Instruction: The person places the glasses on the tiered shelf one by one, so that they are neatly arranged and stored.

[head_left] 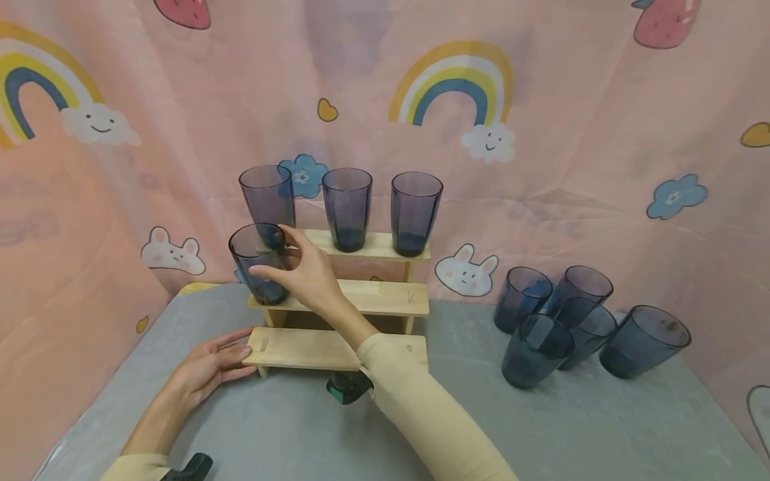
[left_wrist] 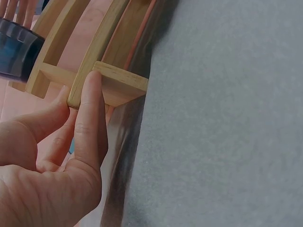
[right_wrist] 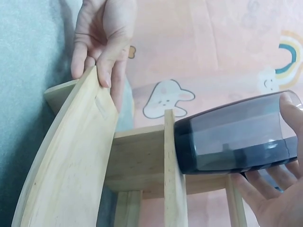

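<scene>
Your right hand [head_left: 309, 272] has its fingers clamped round a glass [head_left: 250, 256], its base at the left end of the stand's [head_left: 385, 297] middle tier. Your left hand's [head_left: 208, 367] fingers pinch the stand's bottom tier at its left end. Three glasses [head_left: 347, 210] top the stand; five others [head_left: 535, 354] sit right of it on the counter [head_left: 469, 414].

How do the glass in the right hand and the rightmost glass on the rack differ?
The right hand grips the held glass; no hand touches the rightmost rack glass. The held glass is at the middle tier; the rightmost rack glass stands on the top tier. Both are tinted, see-through and mouth up.
</scene>
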### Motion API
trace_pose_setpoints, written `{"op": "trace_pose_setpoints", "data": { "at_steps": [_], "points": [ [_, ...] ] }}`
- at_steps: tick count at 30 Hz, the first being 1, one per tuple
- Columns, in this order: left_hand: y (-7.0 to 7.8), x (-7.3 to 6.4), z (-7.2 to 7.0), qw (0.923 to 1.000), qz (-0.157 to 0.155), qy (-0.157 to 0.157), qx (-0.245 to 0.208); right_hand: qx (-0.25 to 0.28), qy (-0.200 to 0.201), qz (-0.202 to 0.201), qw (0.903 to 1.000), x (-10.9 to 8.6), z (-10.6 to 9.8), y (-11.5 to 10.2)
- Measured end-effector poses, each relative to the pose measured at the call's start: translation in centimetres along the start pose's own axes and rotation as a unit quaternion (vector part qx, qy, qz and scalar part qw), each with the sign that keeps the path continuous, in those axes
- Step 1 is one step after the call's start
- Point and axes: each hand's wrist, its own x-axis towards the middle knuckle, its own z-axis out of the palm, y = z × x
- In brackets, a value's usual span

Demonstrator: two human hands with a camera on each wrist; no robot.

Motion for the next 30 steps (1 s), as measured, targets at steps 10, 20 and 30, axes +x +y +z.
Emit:
{"op": "trace_pose_setpoints", "data": {
  "at_steps": [10, 20, 30],
  "points": [
    [-0.1, -0.1, 0.1, 0.9999, -0.003, 0.008, -0.006, 0.031, 0.010, 0.009, 0.9994, -0.1, 0.3, 0.0],
    [-0.2, -0.1, 0.0, 1.0000, -0.004, 0.000, -0.008, -0.004, 0.000, 0.020, 0.9998, -0.9, -0.9, -0.7],
    [-0.3, 0.1, 0.0, 0.9999, -0.007, 0.005, -0.007, -0.139, -0.114, -0.079, 0.9806, -3.6, -6.1, -3.7]
  ]
}}
